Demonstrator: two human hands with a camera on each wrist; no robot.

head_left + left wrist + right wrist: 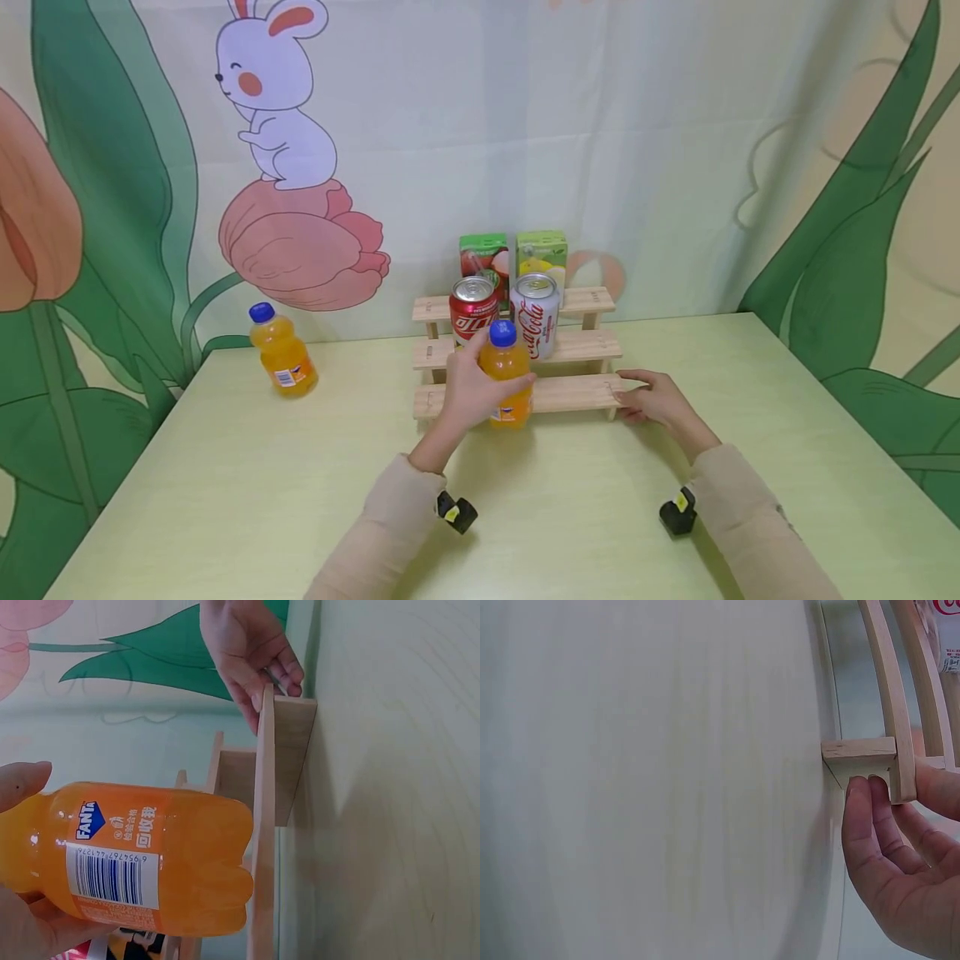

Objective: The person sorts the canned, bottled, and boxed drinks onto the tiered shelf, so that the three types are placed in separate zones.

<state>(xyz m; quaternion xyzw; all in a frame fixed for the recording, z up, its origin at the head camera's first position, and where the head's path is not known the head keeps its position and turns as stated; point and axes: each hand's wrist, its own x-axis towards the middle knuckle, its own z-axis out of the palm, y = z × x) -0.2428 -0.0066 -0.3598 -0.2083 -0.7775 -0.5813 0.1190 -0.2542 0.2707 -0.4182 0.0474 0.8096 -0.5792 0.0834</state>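
My left hand [475,383] grips an orange Fanta bottle [512,367] with a blue cap, thumb on one side and fingers on the other. The bottle is upright at the front of the lowest step of a three-step wooden rack [577,393]. In the left wrist view, the bottle's [172,862] base is close to the step board [264,825]. With thumb above and fingers curled beneath, my right hand [654,398] holds the right end of that lowest step. The right wrist view shows its fingertips [860,787] by the support block [859,748].
On the middle step stand a red can [465,304] and a white Coca-Cola can [545,325]. Two juice cartons, one with red fruit [480,248] and one light green [551,250], are on the top step. Another orange bottle [285,358] stands at the table's back left, before a printed curtain [420,167].
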